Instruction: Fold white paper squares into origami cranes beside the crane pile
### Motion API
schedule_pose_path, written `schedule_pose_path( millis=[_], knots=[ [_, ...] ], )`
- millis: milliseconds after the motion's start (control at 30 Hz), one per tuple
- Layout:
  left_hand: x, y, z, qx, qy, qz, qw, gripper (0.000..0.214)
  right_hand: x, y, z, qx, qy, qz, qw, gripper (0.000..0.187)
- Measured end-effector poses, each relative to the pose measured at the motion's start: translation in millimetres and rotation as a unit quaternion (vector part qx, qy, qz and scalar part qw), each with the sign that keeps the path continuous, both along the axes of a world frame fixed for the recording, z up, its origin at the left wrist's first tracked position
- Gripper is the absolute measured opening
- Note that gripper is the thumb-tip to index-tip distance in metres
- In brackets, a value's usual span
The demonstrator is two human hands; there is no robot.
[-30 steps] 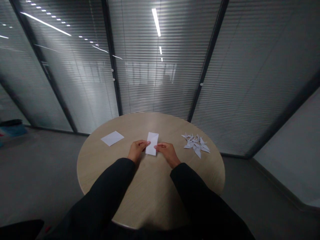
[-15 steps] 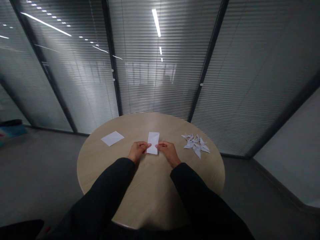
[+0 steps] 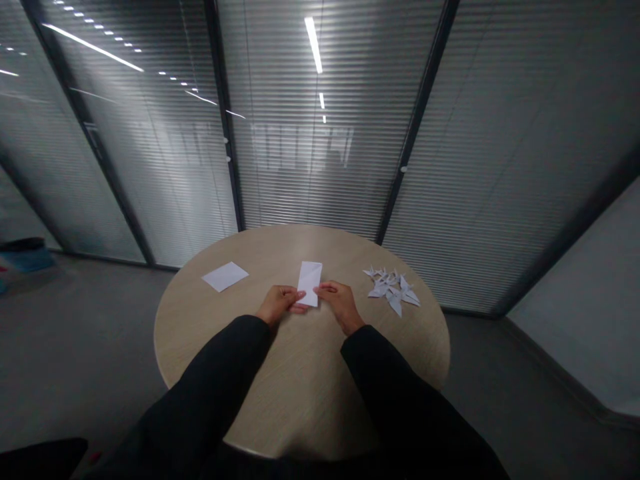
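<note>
A folded sheet of white paper (image 3: 309, 279), now a narrow upright rectangle with a faint slanting crease, is held over the middle of the table. My left hand (image 3: 281, 301) pinches its lower left edge, thumb on top and fingers partly beneath. On the opposite edge, my right hand (image 3: 340, 301) grips the paper between thumb and fingertips. Several white folded paper cranes (image 3: 389, 287) lie in a loose cluster to the right of my right hand. Left of my hands lies a flat stack or sheet of white paper (image 3: 225, 276); I cannot tell which.
The round wooden table (image 3: 300, 373) has a curved edge all around. Behind it stands a glass partition with blinds (image 3: 315, 193) and dark frames. A blue bin-like container (image 3: 26, 256) is on the floor at far left.
The folded paper has shifted slightly right and up in my hands. More of my left fingers now shows beneath its lower edge.
</note>
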State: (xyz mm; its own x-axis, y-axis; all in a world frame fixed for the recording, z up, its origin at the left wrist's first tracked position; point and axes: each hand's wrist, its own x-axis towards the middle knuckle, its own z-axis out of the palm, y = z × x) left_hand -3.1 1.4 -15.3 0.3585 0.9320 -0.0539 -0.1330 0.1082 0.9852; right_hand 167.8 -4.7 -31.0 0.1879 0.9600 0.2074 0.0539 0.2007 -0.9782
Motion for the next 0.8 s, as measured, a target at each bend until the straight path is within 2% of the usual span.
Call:
schedule_pose_path(
  millis=[233,400,667,800],
  knots=[
    [-2.9,0.5,1.1,0.009,0.003,-0.006,1.000,0.032,-3.4,-6.1,7.3,-0.022,0.058,0.042,0.997,0.026],
    [-2.5,1.8,1.0,0.010,-0.009,0.000,1.000,0.031,-3.6,-9.0,7.5,-0.035,0.035,0.081,0.995,0.027],
    [0.5,-0.6,2.1,-0.008,-0.028,0.016,0.999,0.028,-2.8,-6.6,5.9,-0.034,0.050,0.054,0.997,0.027],
    [-2.3,2.7,1.6,0.009,-0.028,0.057,0.998,0.031,-3.4,-6.4,4.1,-0.043,0.073,0.075,0.994,0.027]
  ],
)
